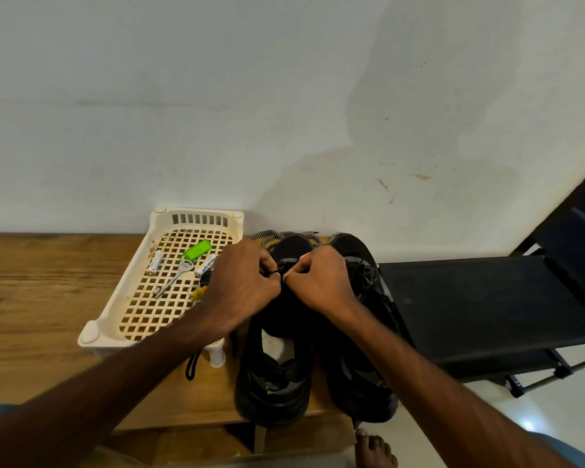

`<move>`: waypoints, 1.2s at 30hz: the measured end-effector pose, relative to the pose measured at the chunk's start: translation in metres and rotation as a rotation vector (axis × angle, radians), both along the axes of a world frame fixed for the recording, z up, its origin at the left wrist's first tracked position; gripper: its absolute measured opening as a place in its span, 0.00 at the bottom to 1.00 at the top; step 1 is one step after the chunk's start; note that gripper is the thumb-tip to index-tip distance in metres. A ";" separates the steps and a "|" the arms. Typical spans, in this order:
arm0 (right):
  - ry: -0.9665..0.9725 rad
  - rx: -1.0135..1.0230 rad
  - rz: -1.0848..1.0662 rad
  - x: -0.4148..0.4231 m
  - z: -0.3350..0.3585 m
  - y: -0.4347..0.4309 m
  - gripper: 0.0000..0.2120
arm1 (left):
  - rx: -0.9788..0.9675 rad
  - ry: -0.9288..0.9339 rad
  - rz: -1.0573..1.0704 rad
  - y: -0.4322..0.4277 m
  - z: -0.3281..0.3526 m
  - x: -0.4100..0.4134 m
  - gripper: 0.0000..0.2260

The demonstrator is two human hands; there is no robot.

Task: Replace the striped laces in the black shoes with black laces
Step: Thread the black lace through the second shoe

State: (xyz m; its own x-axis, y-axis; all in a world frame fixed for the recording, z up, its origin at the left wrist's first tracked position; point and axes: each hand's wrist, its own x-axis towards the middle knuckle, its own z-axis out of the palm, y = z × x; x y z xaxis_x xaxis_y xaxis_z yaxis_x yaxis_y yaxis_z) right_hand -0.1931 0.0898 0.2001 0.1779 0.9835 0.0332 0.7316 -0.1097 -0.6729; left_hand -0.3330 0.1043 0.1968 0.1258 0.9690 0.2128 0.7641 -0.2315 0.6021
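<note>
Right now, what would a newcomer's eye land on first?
The left hand and right hand meet mid-frame, pinching a black lace over one black shoe. Behind it, striped laces lie by the wall; a cream basket sits to the left.

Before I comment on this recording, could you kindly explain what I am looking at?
There is no machine: a person wears a camera on the head, looking down at their left hand and right hand. Both pinch a black lace over one black shoe; the other shoe stands beside it on the wooden table. The striped laces lie behind the toes, by the wall. A cream basket on the left holds batteries, a key and a green tag.
</note>
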 end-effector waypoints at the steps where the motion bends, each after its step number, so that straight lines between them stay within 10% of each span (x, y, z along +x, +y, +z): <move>1: 0.006 -0.006 -0.009 0.000 0.000 0.001 0.07 | 0.004 0.002 0.005 0.000 0.000 0.000 0.04; 36: 0.072 0.002 -0.004 0.002 -0.002 -0.002 0.04 | -0.028 -0.006 0.050 -0.003 0.003 0.005 0.01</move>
State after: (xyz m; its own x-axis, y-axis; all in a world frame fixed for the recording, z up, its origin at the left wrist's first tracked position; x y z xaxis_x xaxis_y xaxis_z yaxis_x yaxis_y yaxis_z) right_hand -0.1914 0.0883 0.1976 0.1837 0.9827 0.0226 0.6809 -0.1106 -0.7240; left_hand -0.3280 0.1009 0.2000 0.0762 0.9795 0.1862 0.7708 -0.1763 0.6122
